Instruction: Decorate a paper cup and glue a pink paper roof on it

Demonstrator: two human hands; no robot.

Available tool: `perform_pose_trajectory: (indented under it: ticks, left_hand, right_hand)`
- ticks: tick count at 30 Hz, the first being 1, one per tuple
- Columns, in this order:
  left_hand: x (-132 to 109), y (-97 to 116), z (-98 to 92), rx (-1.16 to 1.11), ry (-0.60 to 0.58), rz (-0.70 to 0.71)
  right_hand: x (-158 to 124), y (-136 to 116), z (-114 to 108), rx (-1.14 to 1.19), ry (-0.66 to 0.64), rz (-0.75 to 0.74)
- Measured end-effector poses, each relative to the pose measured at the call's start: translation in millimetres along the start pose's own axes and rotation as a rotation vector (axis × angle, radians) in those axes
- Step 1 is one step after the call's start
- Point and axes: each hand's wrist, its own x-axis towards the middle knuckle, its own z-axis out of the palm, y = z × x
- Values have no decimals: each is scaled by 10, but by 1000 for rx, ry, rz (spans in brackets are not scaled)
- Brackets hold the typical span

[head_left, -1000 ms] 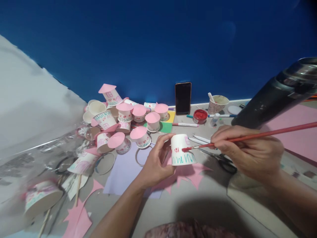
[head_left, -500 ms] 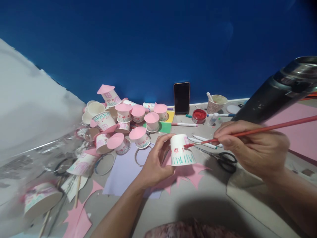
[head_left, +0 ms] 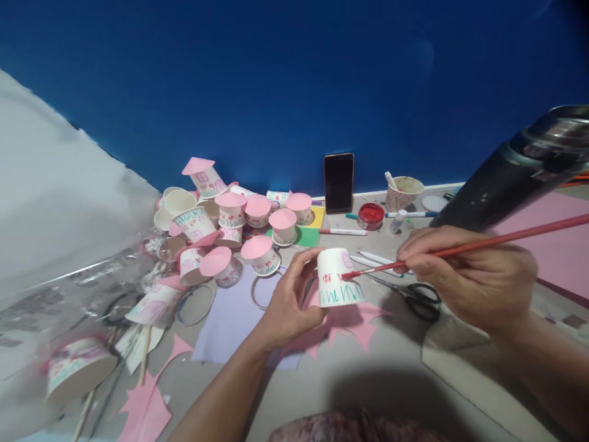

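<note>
Nearby, scissors (head_left: 411,298) beside right hand (head_left: 469,282), dark flask (head_left: 497,178) behind, pink-roofed cups (head_left: 257,209) leftward.

One head-worn camera looks forward and down, close over the hands (head_left: 288,313), toward a blue wall (head_left: 276,86).

clothing (head_left: 354,428): mottled pinkish-brown (just a sliver shows) | both forearms (head_left: 225,390): bare

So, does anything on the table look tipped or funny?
Yes: one tilted cup in the pile on the left looks upside down. Its green scribbles are on top, while the cup in the left hand has them at the bottom.
</note>
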Motion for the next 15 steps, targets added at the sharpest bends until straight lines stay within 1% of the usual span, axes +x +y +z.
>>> perform_pose_trajectory:
  ticks: [2,7,13,15]
  left_hand:
    - [1,-1,1,5,2,2]
    - [-6,-9,3,-1,-11,-6]
    - [-14,-11,-2,10,-25,-31]
    - [-13,-10,-4,-2,-20,-31]
  right_hand:
    - [3,0,-1,2,-18,0]
    - [15,-20,13,-25,84,40]
    - [35,-26,26,-4,-3,1]
    - [37,-23,11,-20,11,20]
